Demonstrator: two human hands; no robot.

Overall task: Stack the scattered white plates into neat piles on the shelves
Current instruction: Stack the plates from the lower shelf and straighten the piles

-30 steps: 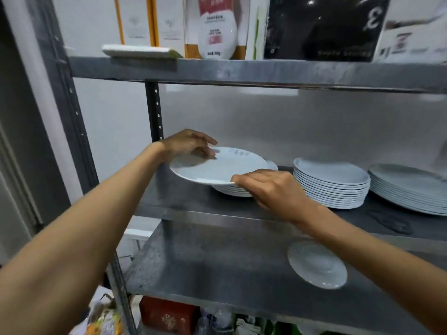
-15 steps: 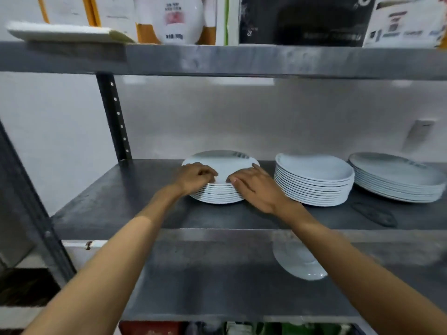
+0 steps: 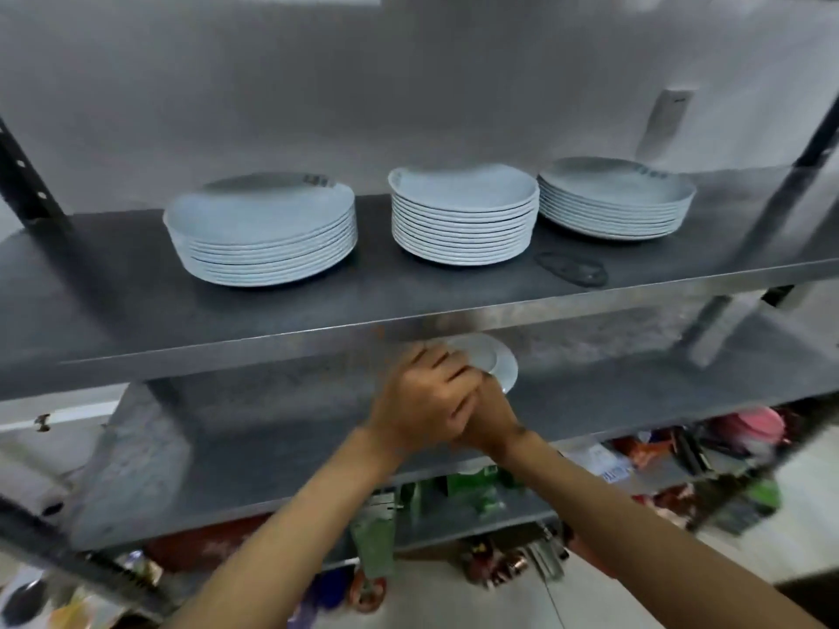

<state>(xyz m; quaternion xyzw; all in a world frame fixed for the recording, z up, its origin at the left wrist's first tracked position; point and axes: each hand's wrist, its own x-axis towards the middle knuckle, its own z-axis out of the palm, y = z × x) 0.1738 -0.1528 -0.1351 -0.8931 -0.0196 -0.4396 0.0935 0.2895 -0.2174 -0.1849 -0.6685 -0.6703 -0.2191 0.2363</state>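
Observation:
Three piles of white plates stand on the upper steel shelf (image 3: 113, 288): a left pile (image 3: 261, 211), a taller middle pile (image 3: 463, 192) and a right pile (image 3: 613, 183). One small white plate (image 3: 501, 365) lies upside down on the lower shelf (image 3: 249, 438), partly hidden under the upper shelf's front lip. Both my hands meet at its near left edge. My left hand (image 3: 422, 392) lies over it with fingers stretched onto the plate. My right hand (image 3: 488, 415) is half covered by the left, and its fingers are hidden at the plate's rim. Motion blur softens both hands.
A flat dark object (image 3: 572, 270) lies on the upper shelf in front of the right pile. A steel upright (image 3: 726, 311) stands at the right. Green packets (image 3: 472, 488) and other clutter, including something pink (image 3: 753, 424), fill the space below the lower shelf.
Both hands have left the left pile on the upper shelf and dropped to the small plate on the lower shelf. The view has tilted downward.

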